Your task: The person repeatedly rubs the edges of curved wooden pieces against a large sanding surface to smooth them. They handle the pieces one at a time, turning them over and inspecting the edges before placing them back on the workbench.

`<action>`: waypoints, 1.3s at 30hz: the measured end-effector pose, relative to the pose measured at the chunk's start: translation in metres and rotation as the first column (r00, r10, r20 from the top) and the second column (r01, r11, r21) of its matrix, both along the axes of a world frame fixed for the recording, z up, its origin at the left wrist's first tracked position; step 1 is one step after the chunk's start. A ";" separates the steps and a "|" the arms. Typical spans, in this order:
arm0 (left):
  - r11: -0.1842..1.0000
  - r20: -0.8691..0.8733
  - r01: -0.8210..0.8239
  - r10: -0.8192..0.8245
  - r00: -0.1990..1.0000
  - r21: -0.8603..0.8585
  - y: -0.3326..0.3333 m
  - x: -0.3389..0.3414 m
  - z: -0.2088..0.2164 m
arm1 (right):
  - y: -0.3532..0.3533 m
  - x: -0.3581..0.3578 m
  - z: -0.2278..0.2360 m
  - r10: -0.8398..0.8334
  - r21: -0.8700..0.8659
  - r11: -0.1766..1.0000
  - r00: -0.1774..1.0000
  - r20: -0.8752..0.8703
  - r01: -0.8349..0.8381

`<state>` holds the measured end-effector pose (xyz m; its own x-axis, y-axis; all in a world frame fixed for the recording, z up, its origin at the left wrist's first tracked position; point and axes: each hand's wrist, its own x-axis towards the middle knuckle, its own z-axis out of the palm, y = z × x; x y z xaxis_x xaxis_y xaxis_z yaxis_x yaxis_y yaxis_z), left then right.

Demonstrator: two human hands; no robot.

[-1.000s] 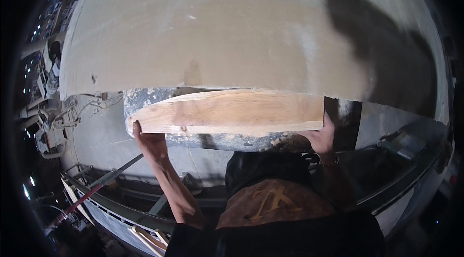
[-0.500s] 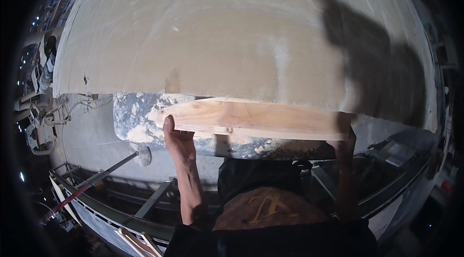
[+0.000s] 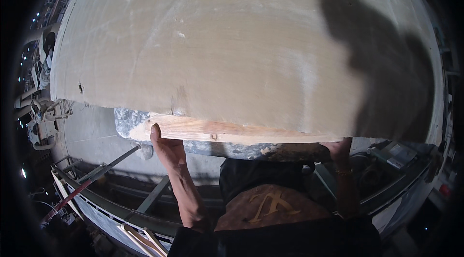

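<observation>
A long pale wooden board (image 3: pixel 212 130) lies across in front of me, its left end slightly narrowed and rounded. My left hand (image 3: pixel 170 153) grips that end, thumb up on its face and fingers underneath. At the right end, my right hand (image 3: pixel 340 149) is closed on the board's near edge, partly in shadow. A broad tan sheet (image 3: pixel 232 54), like a sanding belt, overlaps the board's far side and hides much of its right half. Beneath the board sits a dark, worn support (image 3: pixel 130 119) speckled with pale dust.
Dark metal rails and a frame (image 3: pixel 154 194) run below the support, with a red-tipped bar (image 3: pixel 72 199) at the left. Curved wooden pieces (image 3: pixel 140 240) stand at the lower left. A dark machine part (image 3: pixel 394 155) sits at the right.
The board and my left hand have shifted a little left. The tan sheet's near edge now sits lower in view and covers more of the board, especially toward the right.
</observation>
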<state>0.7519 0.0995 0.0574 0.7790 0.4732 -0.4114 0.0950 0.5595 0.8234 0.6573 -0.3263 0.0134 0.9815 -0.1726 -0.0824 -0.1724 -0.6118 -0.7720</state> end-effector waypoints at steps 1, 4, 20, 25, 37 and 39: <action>1.000 -0.004 -0.014 0.014 1.000 0.006 0.002 0.000 0.001 | -0.003 -0.004 -0.006 0.075 -0.075 0.994 0.997 0.012 -0.074; 1.000 -0.008 -0.028 0.028 1.000 0.012 0.007 0.004 0.005 | -0.014 -0.018 -0.038 0.187 -0.271 0.949 0.979 0.079 -0.159; 1.000 0.021 -0.022 0.022 1.000 0.006 0.057 -0.001 -0.007 | 0.025 -0.014 -0.032 0.418 -0.580 0.774 0.893 0.165 -0.254; 0.999 0.019 -0.036 0.036 0.999 0.001 0.065 -0.002 -0.010 | 0.044 0.007 0.000 0.356 -0.524 0.825 0.915 0.192 -0.212; 0.998 0.006 -0.060 0.060 0.998 -0.005 0.079 0.000 -0.008 | 0.068 0.015 0.010 0.102 0.293 0.953 0.993 -0.063 -0.079; 0.997 -0.005 -0.071 0.071 0.997 0.017 0.076 0.001 -0.003 | 0.071 0.018 0.010 0.085 0.359 0.932 0.991 -0.106 -0.041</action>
